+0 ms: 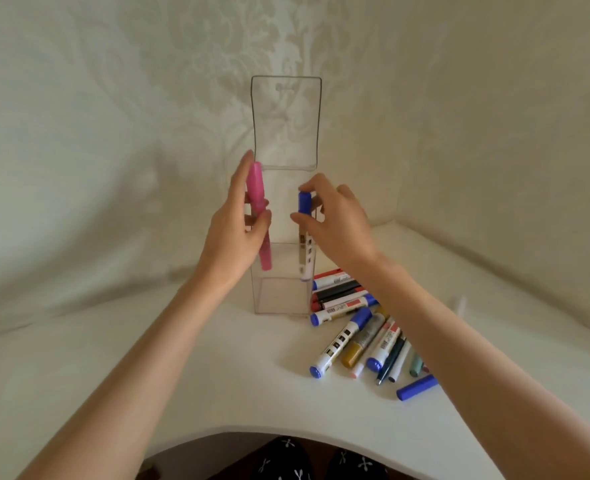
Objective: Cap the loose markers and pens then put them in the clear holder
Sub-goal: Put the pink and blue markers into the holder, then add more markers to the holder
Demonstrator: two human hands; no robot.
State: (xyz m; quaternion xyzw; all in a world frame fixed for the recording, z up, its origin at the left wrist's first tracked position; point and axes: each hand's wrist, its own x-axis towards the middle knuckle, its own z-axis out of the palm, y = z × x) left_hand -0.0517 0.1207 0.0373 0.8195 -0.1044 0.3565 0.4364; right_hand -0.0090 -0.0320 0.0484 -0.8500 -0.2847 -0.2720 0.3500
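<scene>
Nearest to the camera, under both forearms, is the curved edge of the white table point(189, 393), and below it a dark cloth with small white marks point(321, 459).

To the right of the left forearm and partly under the right forearm lies a heap of loose markers and pens point(363, 337). Most are white markers with blue caps, some have red or black parts, one is gold, and one thin dark pen is among them. Nearest in the heap, touching the right forearm in the view, is a blue piece point(416, 388); I cannot tell if it is a cap or a marker.

Further away, between the two hands, the clear holder point(279, 296) stands upright on the table, with a tall back plate.

The left hand point(233, 233) is closed around a pink marker point(259, 216), held almost upright at the left wall of the holder. The right hand point(335, 223) pinches with thumb and fingers the top of a white marker with a blue cap point(304, 233). This marker is upright, its lower part inside the holder by the right wall.

Behind everything is pale patterned wallpaper point(113, 98).
</scene>
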